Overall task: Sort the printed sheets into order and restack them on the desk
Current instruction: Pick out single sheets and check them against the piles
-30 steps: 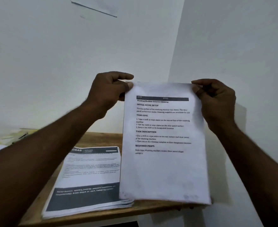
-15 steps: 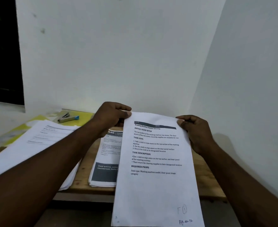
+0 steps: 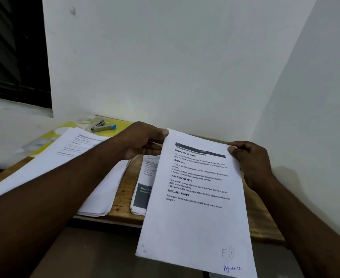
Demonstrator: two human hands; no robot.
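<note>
A small grey metal stapler with a blue end (image 3: 103,126) is lying on a flat yellow plastic folder (image 3: 124,125) at the back left, close to the plain white wall (image 3: 165,57). A dark louvred window (image 3: 14,47) is filling the upper left corner.

On the desk (image 3: 125,197), stapler (image 3: 102,126) behind left stack (image 3: 103,189), second stack (image 3: 142,195) to its right.

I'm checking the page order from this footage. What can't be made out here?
Head view only.
- Middle stack: right part hidden behind the held sheet; no page number shows.
- Left stack: crossed by the left forearm, print blurred.
- Held sheet: bottom right corner cut off by the lower frame edge; any sheets behind it hidden.
- Left hand and right hand: fingers behind the paper hidden.
</note>
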